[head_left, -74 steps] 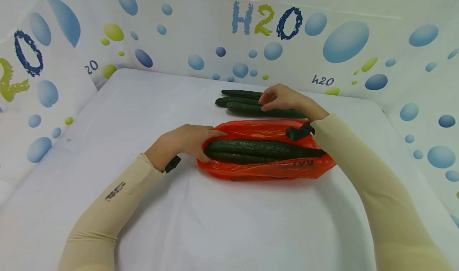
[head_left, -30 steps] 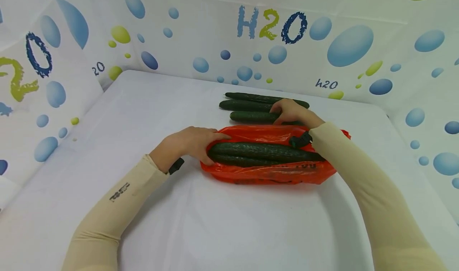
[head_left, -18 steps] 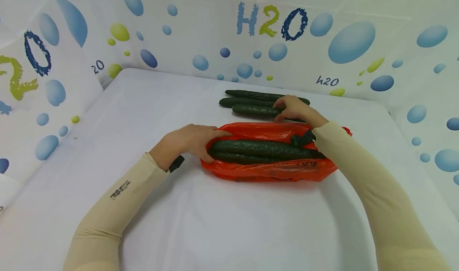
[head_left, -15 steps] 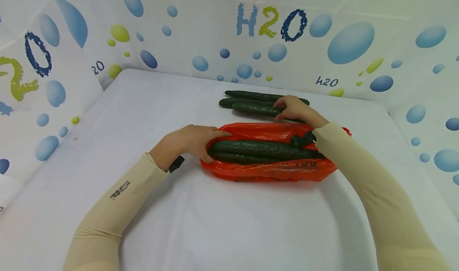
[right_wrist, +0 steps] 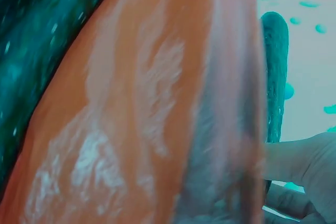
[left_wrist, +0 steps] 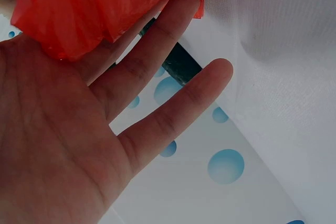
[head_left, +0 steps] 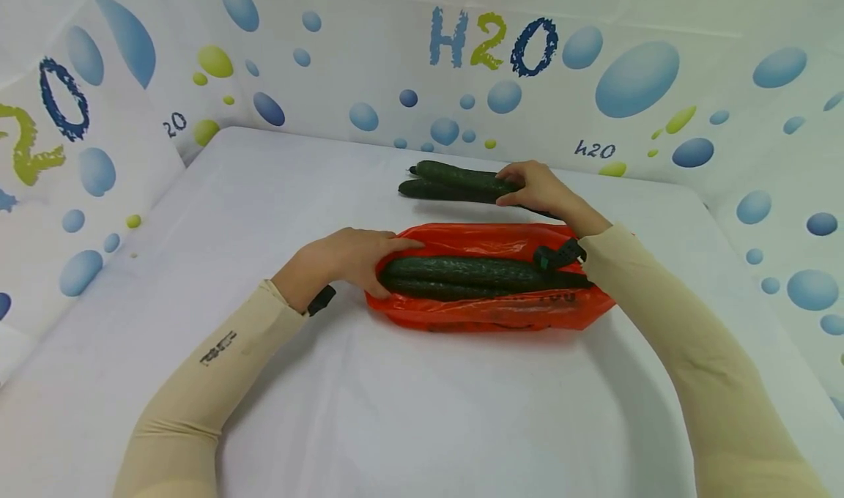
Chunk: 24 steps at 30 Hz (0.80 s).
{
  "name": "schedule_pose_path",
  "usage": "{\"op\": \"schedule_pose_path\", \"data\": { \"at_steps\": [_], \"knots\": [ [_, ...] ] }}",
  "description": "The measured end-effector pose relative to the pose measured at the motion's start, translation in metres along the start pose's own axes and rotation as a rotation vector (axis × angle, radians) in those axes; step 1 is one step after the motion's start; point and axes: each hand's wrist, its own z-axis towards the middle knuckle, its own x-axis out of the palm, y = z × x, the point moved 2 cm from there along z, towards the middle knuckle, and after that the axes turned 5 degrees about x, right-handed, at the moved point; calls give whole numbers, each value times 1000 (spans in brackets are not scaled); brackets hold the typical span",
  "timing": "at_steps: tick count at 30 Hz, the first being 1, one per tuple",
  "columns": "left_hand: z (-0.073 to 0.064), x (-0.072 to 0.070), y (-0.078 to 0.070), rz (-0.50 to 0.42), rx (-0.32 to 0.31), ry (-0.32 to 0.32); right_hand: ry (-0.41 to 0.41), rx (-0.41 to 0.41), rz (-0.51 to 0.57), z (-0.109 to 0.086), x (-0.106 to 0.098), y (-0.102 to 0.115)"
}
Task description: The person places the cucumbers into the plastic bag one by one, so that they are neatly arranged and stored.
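The right hand (head_left: 535, 187) pinches a cucumber (head_left: 461, 176) over the other cucumbers (head_left: 427, 190), just past the red bag (head_left: 415, 316); the left hand (head_left: 349, 255) touches the bag's end, fingers straight (handy for propping it). I'd hold that cucumber level, clear of the plastic.

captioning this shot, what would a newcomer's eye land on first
Probably the open red bag on the white cloth, its bright colour set off by the dark green cucumbers inside it. Next would come the left hand at the bag's left end, and the right hand gripping another cucumber beyond the bag.
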Motion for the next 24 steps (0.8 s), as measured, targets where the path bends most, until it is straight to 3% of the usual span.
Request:
{"op": "schedule_pose_path", "data": {
  "at_steps": [10,24],
  "knots": [
    [1,2,-1,7,-7,9,-47,-61,28,-16,-9,23],
    [2,2,1,-6,-6,7,-66,-212,22,-47,-13,70]
  ]
}}
